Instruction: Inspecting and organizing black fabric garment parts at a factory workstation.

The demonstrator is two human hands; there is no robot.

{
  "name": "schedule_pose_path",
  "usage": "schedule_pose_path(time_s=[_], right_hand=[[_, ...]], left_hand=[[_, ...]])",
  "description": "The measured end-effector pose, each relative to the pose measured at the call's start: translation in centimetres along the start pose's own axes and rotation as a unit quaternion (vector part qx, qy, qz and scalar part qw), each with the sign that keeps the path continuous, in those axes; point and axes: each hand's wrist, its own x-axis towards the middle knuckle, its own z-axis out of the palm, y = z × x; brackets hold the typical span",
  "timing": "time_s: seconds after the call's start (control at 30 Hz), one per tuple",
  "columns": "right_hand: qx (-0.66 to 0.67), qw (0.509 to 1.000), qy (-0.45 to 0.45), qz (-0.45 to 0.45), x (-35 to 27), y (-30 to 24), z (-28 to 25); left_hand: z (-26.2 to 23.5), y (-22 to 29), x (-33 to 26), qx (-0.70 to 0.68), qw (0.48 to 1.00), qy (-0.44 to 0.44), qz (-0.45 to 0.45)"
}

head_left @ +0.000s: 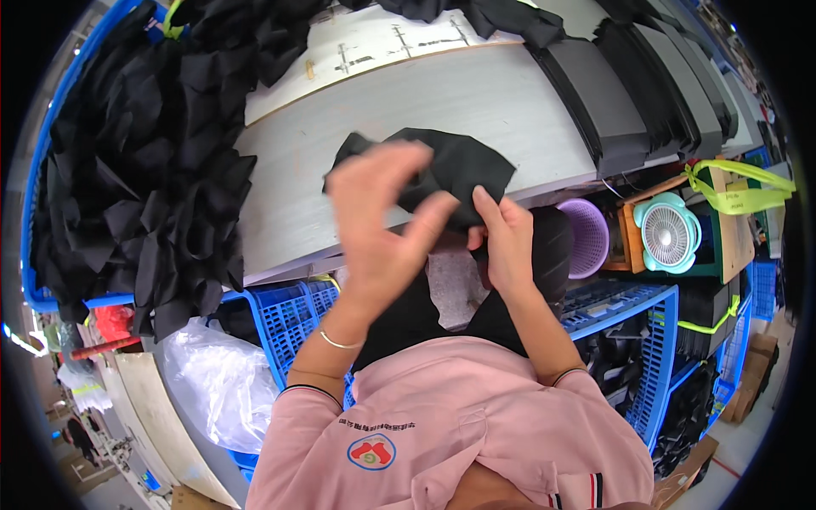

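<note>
A black fabric piece with angular folds is held at the near edge of the grey table. My right hand pinches its lower right corner between thumb and fingers. Over the left part of the fabric is my left hand, somewhat smeared by motion, with thumb and fingers spread and nothing visible between them. It hides part of the piece, so whether it touches the cloth I cannot tell.
At left, a blue crate overflows with black fabric pieces. Stacked black and grey panels lie at the far right. A purple basket, a teal fan and blue crates stand on the right. Clear plastic lies lower left.
</note>
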Motion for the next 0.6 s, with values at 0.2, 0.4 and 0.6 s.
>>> schedule_pose_path(time_s=[0.2, 0.4, 0.6], right_hand=[[-0.302, 0.904, -0.126, -0.275, -1.5, 2.9, -1.7], [-0.024, 0.992, -0.111, -0.057, -3.0, 4.6, -1.7], [-0.179, 0.959, -0.145, -0.165, -3.1, 3.2, -0.2]], left_hand=[[3.1, 0.4, -4.6, -0.193, 0.946, -0.126, -0.229], [3.8, 0.8, -6.0, -0.029, 0.998, -0.048, -0.013], [5.1, 5.2, -8.3, -0.175, 0.983, -0.058, 0.002]])
